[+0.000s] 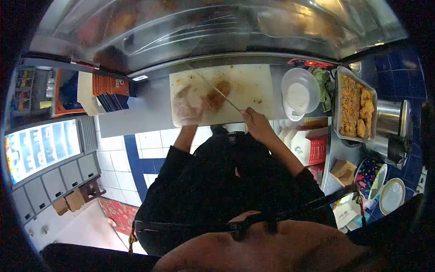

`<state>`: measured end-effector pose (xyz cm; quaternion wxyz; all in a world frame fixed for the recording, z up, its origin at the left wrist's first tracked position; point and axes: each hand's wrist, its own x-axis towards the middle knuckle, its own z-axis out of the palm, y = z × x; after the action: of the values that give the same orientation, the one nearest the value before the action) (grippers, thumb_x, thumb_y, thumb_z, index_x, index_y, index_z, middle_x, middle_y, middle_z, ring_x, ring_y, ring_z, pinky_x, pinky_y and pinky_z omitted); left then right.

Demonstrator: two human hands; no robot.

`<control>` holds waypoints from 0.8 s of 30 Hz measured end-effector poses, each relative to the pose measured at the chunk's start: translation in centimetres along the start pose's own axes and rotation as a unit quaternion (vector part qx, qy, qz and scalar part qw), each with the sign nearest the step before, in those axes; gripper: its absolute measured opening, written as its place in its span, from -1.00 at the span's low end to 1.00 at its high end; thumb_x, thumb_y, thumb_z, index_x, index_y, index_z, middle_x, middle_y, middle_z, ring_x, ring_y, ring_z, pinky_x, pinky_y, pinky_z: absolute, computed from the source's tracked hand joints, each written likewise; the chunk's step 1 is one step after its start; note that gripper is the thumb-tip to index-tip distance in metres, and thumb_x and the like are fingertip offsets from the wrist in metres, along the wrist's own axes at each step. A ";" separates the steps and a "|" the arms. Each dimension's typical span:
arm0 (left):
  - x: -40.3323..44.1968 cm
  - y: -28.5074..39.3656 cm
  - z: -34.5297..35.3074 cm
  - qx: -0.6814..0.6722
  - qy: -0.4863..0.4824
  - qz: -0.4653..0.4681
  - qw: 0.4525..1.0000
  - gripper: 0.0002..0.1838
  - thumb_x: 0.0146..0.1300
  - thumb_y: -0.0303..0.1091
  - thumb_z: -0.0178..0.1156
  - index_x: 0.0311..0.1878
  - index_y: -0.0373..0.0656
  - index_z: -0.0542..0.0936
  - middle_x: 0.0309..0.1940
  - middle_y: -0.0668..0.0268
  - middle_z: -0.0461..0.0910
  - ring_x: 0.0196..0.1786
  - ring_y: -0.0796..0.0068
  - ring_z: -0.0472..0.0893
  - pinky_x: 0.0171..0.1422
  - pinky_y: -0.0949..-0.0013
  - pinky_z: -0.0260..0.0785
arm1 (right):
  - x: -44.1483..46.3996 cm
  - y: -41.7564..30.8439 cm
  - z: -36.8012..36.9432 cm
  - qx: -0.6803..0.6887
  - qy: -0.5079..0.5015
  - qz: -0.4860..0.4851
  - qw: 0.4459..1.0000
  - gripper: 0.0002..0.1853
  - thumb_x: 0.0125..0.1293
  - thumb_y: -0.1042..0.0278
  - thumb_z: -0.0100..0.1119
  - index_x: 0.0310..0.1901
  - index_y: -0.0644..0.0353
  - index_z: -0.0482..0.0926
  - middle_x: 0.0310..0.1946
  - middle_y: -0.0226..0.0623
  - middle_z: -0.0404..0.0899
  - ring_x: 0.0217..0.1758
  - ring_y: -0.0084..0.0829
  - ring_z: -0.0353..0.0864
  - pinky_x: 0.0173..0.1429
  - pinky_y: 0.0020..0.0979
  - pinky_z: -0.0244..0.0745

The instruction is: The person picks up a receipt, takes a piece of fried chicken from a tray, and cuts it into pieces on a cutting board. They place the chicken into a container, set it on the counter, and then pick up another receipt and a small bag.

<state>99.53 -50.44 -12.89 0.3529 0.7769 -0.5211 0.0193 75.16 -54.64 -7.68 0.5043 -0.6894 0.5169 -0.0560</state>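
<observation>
A white cutting board (pixel 253 81) lies on the metal counter, with brown chopped crumbs (pixel 219 94) and scattered bits on it. My right hand (pixel 254 121) is wrapped round the handle of a long thin knife (pixel 222 94), whose blade slants up and left across the board beside the crumbs. Over the left part of the board is my left hand (pixel 187 109), smeared by motion, so its fingers cannot be made out.
Right of the board stand a clear plastic bowl (pixel 300 90) on a white scale (pixel 295 116), a green cloth (pixel 322 86) and a tray of breaded food (pixel 356 106). Orange-and-dark boxes (pixel 110 93) stand at the left. A metal hood (pixel 181 31) hangs across the top.
</observation>
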 end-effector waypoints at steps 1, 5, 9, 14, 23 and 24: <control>1.2 -0.6 -1.3 -0.006 -0.001 -0.006 1.000 -0.38 -0.02 -0.10 0.31 0.14 -0.08 0.43 0.04 0.11 0.47 0.00 0.17 0.54 0.01 0.13 0.44 | 1.2 0.2 0.9 -0.043 0.005 -0.026 0.999 -0.53 0.40 -0.06 -0.18 -0.21 0.29 0.42 -0.38 0.18 0.53 -0.21 0.19 0.52 -0.08 0.01 0.40; 9.5 -5.3 -0.8 -0.094 -0.092 0.316 0.940 -0.63 0.06 -0.15 0.25 -0.07 -0.08 0.54 -0.19 0.12 0.53 -0.26 0.15 0.55 -0.13 0.08 0.45 | 3.6 -1.3 1.6 -0.119 -0.022 -0.030 0.992 -0.48 0.42 -0.08 -0.27 -0.23 0.29 0.45 -0.45 0.18 0.51 -0.25 0.21 0.51 -0.09 0.07 0.38; 9.5 -11.1 13.1 -0.495 -0.526 -0.145 0.676 -0.83 0.20 -0.22 0.16 -0.36 -0.10 0.60 -0.35 0.13 0.54 -0.39 0.19 0.51 -0.22 0.11 0.43 | 3.4 -2.3 -0.3 -0.237 -0.038 -0.103 0.965 -0.54 0.45 0.00 -0.32 -0.13 0.26 0.45 -0.44 0.10 0.55 -0.27 0.08 0.56 -0.17 0.00 0.48; 8.9 -15.9 13.0 -0.380 -0.580 -0.015 0.721 -0.79 0.26 -0.22 0.08 -0.36 -0.14 0.56 -0.43 0.24 0.51 -0.38 0.34 0.48 -0.27 0.30 0.40 | 6.2 0.8 1.7 -0.325 -0.030 -0.124 0.937 -0.53 0.46 -0.01 -0.35 -0.06 0.21 0.46 -0.40 0.09 0.57 -0.25 0.03 0.59 -0.18 -0.02 0.51; 8.9 -13.4 11.5 -0.493 -0.556 -0.081 0.665 -0.73 0.31 -0.17 -0.02 -0.12 -0.15 0.50 -0.34 0.24 0.51 -0.35 0.29 0.53 -0.15 0.24 0.47 | 7.2 -3.7 -2.4 -0.303 -0.071 -0.033 0.950 -0.44 0.41 -0.17 -0.34 -0.18 0.20 0.50 -0.41 0.09 0.59 -0.25 0.06 0.60 -0.10 0.02 0.48; 8.5 -13.5 12.6 -0.491 -0.565 -0.068 0.660 -0.73 0.31 -0.17 -0.02 -0.13 -0.15 0.51 -0.32 0.24 0.51 -0.34 0.28 0.53 -0.14 0.22 0.46 | 6.8 -3.3 -3.2 -0.314 -0.073 -0.019 0.946 -0.43 0.41 -0.17 -0.35 -0.18 0.21 0.50 -0.41 0.09 0.59 -0.26 0.07 0.60 -0.09 0.02 0.48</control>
<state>110.28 -61.53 -26.13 0.3215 0.3859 -0.4997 -0.7057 78.51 -62.09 -6.67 0.2975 -0.8246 0.4570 0.1505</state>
